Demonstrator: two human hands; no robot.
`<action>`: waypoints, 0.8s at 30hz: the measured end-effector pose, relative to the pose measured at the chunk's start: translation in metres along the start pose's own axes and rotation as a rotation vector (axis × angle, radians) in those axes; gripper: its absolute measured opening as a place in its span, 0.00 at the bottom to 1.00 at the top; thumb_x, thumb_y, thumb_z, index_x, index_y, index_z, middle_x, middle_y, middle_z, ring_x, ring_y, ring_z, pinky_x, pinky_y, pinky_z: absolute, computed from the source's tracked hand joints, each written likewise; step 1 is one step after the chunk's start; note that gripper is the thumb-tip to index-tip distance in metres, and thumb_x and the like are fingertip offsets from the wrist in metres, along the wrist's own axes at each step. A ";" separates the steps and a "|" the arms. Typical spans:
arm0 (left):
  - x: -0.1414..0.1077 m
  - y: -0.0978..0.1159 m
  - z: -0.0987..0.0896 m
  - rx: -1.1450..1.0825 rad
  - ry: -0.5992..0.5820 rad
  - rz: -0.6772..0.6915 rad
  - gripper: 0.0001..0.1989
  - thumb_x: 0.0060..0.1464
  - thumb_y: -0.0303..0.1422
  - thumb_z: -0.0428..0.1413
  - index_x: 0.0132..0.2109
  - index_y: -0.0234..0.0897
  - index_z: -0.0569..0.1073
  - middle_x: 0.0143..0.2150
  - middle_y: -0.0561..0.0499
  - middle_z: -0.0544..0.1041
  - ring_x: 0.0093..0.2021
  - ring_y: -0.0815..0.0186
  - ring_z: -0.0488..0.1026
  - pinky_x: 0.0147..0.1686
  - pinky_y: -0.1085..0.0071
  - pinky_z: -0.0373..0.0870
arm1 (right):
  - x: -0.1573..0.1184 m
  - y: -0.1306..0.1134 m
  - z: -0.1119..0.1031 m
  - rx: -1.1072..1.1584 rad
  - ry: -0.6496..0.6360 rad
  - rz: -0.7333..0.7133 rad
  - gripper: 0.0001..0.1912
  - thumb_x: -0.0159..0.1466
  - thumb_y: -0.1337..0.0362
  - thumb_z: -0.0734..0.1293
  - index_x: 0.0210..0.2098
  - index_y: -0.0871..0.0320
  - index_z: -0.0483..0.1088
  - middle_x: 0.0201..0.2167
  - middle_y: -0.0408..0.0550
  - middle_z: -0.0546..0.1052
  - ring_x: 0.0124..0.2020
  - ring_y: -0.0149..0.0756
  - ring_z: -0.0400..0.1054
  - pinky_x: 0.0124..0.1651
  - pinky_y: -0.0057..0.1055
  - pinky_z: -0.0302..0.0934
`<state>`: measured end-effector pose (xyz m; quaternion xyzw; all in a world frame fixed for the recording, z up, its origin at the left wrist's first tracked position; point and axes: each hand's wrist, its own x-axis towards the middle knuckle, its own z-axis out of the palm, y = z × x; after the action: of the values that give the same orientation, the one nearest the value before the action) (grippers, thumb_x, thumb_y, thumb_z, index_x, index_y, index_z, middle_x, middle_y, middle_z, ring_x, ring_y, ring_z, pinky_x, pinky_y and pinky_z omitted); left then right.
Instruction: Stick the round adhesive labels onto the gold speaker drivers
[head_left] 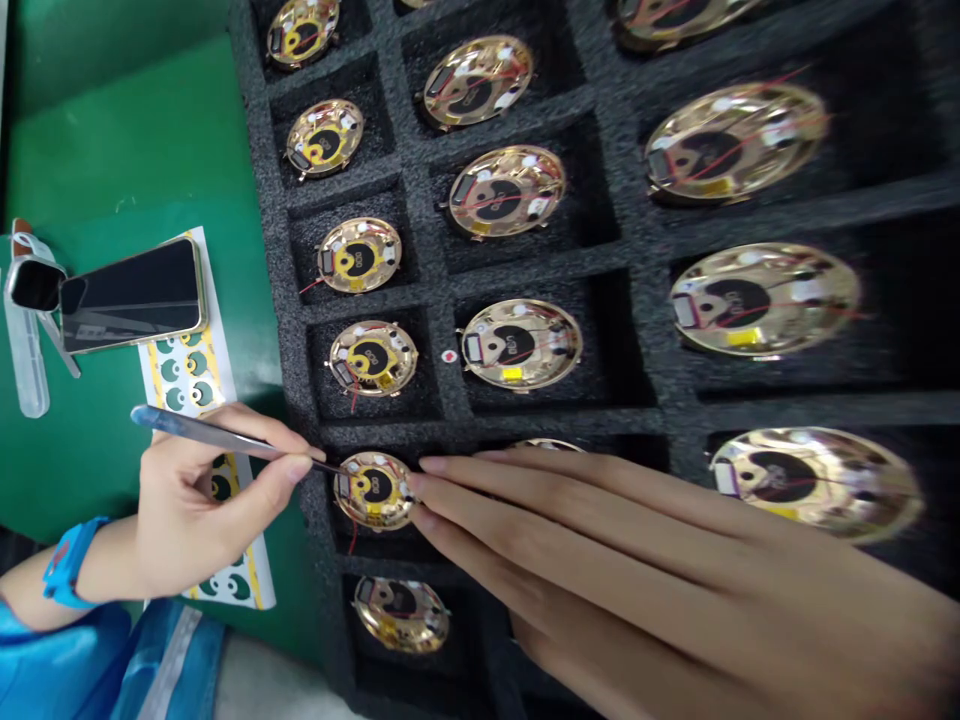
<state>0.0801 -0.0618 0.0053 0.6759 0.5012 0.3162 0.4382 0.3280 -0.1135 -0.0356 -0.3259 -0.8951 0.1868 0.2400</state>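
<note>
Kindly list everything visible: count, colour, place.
tray: 1, black, centre and right
round cases: at least 15, gold, in tray
sticker: 1, white, on tray
tweezers: 1, metallic, tip at one case
phone: 1, black, left
sheet: 1, white and yellow, under phone
smartwatch: 1, dark, beside phone
strap: 1, translucent, far left
table: 1, green, left
wristband: 1, blue, left wrist
sleeve: 1, blue, bottom
left hand: 1, bare, on tweezers
right hand: 1, bare, at that case

The green table (135,160) bears a black foam tray (289,320), sticker sheet (184,375), phone (135,295) and watch (37,285).
</note>
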 end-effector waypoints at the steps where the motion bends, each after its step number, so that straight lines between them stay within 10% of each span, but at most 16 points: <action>1: 0.000 0.000 0.000 0.001 -0.002 0.002 0.08 0.51 0.20 0.62 0.35 0.38 0.79 0.31 0.50 0.83 0.31 0.64 0.79 0.33 0.69 0.77 | 0.000 0.000 0.000 -0.003 0.003 -0.005 0.19 0.66 0.76 0.58 0.53 0.58 0.70 0.59 0.44 0.73 0.64 0.39 0.58 0.69 0.38 0.49; 24: 0.004 0.000 -0.002 0.013 -0.067 0.110 0.11 0.49 0.17 0.61 0.34 0.39 0.78 0.31 0.51 0.83 0.32 0.63 0.80 0.33 0.67 0.77 | 0.028 -0.003 0.003 -0.151 -0.021 -0.007 0.20 0.76 0.64 0.50 0.52 0.60 0.71 0.45 0.48 0.79 0.49 0.41 0.67 0.51 0.40 0.57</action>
<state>0.0799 -0.0575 0.0062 0.7153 0.4505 0.3138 0.4323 0.3062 -0.0975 -0.0282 -0.3381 -0.9102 0.1213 0.2061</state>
